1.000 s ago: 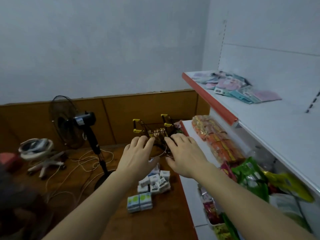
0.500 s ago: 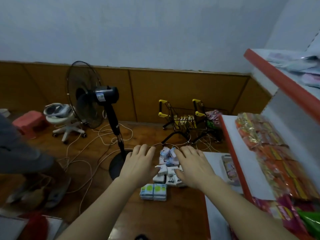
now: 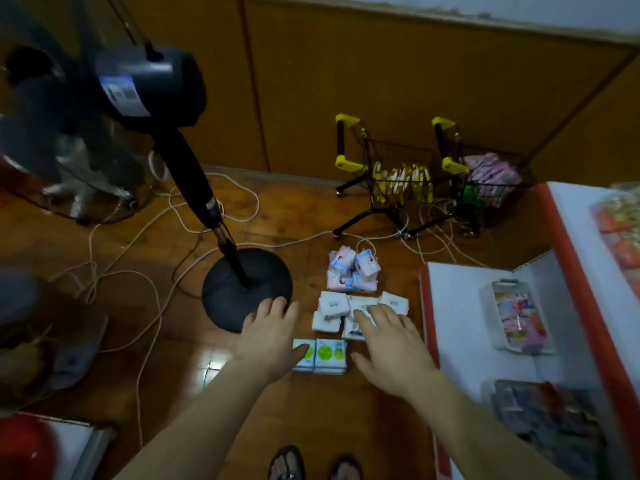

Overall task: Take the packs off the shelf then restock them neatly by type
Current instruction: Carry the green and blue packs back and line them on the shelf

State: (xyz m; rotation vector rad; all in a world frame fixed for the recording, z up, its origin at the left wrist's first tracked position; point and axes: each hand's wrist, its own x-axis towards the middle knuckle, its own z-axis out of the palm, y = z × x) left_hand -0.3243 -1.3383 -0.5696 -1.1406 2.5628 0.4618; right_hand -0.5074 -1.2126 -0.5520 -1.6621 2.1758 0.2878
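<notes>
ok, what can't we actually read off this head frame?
- Print on the white square packs on the floor: too small and blurred.
- Green-spotted packs: left one partly covered by the left hand.
- Whether the right hand touches the packs beneath it: hidden by the hand.
- Contents of the clear plastic bin on the white shelf: blurred.

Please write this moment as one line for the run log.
left hand: open, over green-label packs | right hand: open, over white packs | pink packs: piled on floor | nothing gripped
</notes>
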